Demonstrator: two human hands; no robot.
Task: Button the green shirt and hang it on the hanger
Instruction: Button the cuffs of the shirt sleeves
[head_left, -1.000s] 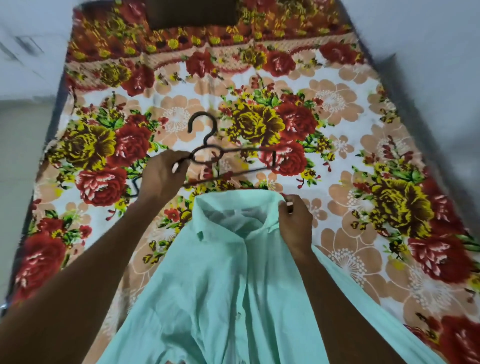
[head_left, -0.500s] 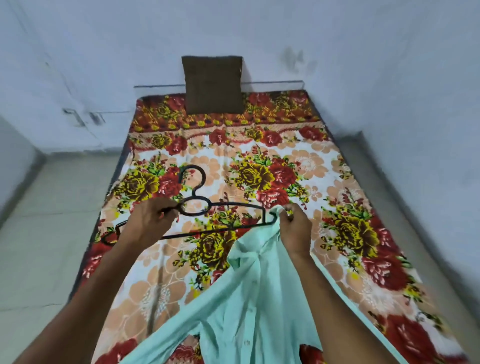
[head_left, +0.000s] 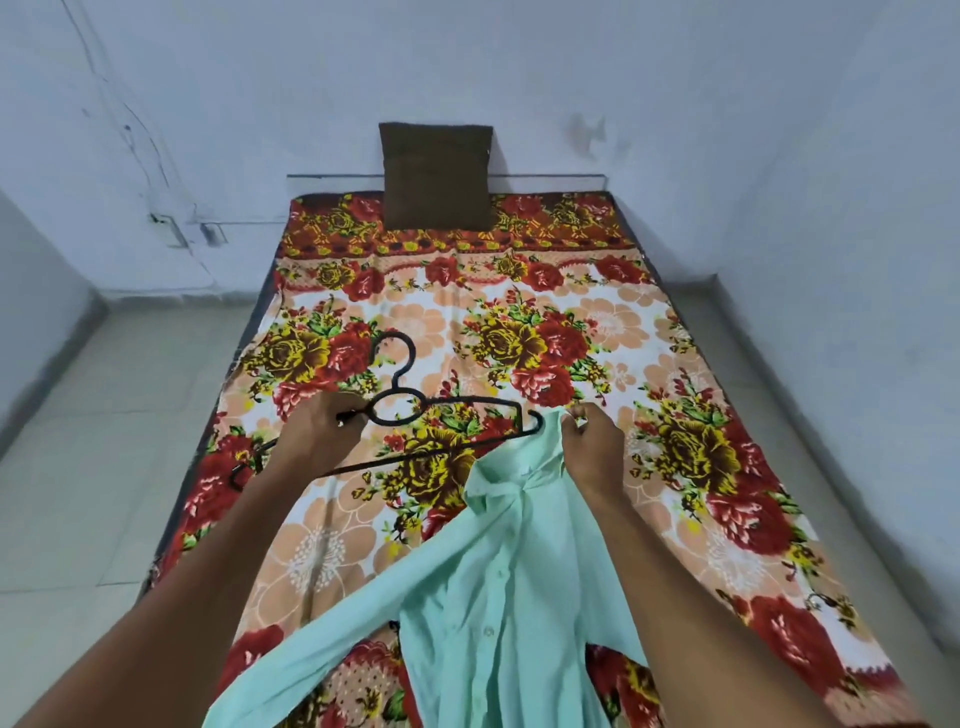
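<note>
Hanger end at the shirt's shoulder, insertion not yet made.

Your left hand (head_left: 319, 434) grips the black hanger (head_left: 415, 410) near its neck loop, fingers curled round the wire; your right hand (head_left: 589, 441) pinches the green shirt (head_left: 498, 571) at the collar and shoulder, lifting it above the bed (head_left: 675, 364). The hanger's long axis runs across you, left to right, and its right end sits just beside the raised shirt fabric, touching or nearly so (I cannot tell which). The shirt lies to the right of the hanger grip, so that end likely needs to slide into the neck opening. The placket looks closed with buttons showing, though the top button is hidden in folds. The hanger's left end is partly behind your forearm; the shirt hem is cut off below.
</note>
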